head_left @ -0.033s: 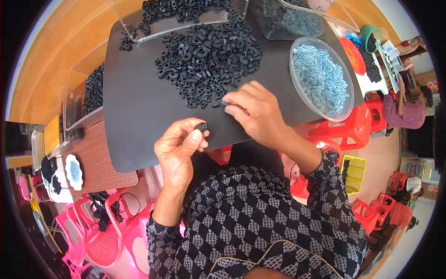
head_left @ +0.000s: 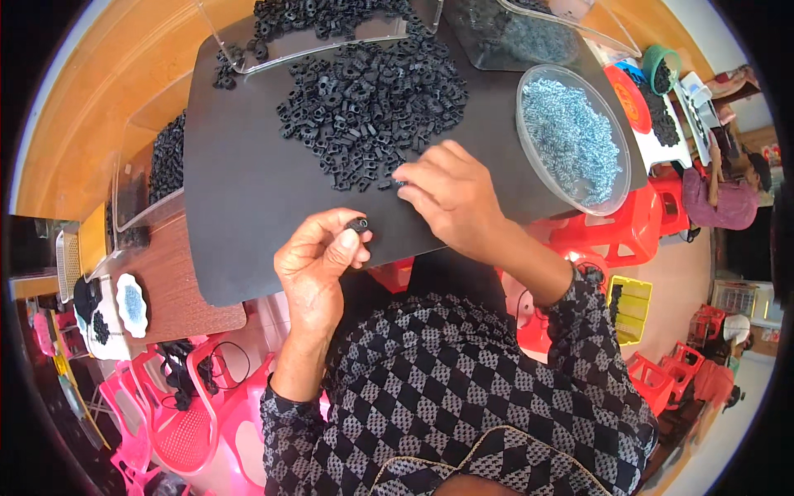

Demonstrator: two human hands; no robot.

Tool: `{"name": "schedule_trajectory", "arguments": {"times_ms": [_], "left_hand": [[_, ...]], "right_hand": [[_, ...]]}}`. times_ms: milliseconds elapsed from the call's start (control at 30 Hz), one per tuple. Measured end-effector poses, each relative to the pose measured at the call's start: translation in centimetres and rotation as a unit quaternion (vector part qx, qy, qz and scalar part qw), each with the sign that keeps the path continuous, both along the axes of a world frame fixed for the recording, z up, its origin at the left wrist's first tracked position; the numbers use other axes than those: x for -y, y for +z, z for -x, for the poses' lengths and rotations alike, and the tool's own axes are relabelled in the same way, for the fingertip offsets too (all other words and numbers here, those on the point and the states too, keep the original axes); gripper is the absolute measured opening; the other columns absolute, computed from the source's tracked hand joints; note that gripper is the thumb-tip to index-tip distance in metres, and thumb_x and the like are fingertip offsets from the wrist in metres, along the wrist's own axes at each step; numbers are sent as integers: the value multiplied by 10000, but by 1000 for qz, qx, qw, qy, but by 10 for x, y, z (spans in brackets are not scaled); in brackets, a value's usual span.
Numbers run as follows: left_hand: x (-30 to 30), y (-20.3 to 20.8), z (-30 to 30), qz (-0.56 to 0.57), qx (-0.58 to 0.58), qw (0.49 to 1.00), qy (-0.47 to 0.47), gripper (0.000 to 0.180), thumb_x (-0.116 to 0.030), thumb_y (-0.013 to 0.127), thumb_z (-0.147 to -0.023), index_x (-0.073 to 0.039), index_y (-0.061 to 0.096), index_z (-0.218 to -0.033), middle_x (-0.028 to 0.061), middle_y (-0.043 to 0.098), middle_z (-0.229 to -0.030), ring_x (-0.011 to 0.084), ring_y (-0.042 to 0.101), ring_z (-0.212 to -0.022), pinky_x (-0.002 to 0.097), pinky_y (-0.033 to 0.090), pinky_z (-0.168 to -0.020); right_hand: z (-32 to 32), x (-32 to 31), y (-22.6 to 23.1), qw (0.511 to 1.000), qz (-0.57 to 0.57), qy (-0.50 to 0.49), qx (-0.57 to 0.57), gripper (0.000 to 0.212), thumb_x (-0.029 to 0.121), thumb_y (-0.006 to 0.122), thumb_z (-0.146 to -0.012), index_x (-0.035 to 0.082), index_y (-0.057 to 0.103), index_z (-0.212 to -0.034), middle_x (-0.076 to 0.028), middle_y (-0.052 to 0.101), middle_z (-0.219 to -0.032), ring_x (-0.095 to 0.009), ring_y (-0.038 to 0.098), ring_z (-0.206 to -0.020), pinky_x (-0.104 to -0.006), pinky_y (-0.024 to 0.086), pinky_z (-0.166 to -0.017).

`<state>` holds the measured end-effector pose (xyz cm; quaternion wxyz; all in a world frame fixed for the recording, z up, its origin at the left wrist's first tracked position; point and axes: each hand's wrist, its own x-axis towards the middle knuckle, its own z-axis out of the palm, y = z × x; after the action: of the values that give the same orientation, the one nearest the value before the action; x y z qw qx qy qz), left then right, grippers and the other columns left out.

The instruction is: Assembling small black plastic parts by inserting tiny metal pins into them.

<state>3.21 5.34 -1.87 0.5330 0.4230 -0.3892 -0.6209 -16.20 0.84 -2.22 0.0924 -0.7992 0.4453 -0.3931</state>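
Between the thumb and fingers of my left hand (head_left: 318, 252) is a small black plastic part (head_left: 357, 224) with a pale ring showing at its end. My right hand (head_left: 451, 194) hovers just right of the near edge of a heap of black plastic parts (head_left: 372, 103), its thumb and index finger close together. Something tiny shows at those fingertips, too small to name. Both hands are over the dark tabletop (head_left: 240, 223), apart from each other. At the right of the table, a clear round tub (head_left: 521, 124) holds many small silvery springs (head_left: 572, 140).
A clear bin (head_left: 314, 51) with more black parts lies at the far edge, beside another clear bin (head_left: 488, 62) with silvery pieces. Red stools (head_left: 616, 231) stand at right, pink chairs (head_left: 182, 438) at lower left. A person (head_left: 728, 198) sits at far right near a yellow crate (head_left: 631, 310).
My right hand has shifted very slightly left toward the heap. My left hand keeps its place and its hold on the black part.
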Motion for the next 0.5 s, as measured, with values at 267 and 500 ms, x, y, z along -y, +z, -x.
{"name": "schedule_trajectory", "arguments": {"times_ms": [267, 500], "left_hand": [[-1, 0, 0, -10, 11, 1000, 19, 191, -88, 650, -833, 33, 619, -978, 91, 642, -808, 115, 562, -617, 220, 450, -562], [0, -2, 0, -15, 7, 1000, 17, 194, -83, 651, -830, 24, 623, -989, 88, 649, -817, 109, 566, -621, 211, 449, -569]], "right_hand": [[-15, 7, 0, 984, 73, 19, -161, 172, 45, 702, -644, 33, 616, -792, -53, 508, -755, -239, 478, -716, -346, 413, -633], [-13, -2, 13, 999, 1, 45, -11, 145, 32, 696, -687, 24, 581, -775, -71, 532, -725, -227, 495, -661, -343, 410, -585]]}}
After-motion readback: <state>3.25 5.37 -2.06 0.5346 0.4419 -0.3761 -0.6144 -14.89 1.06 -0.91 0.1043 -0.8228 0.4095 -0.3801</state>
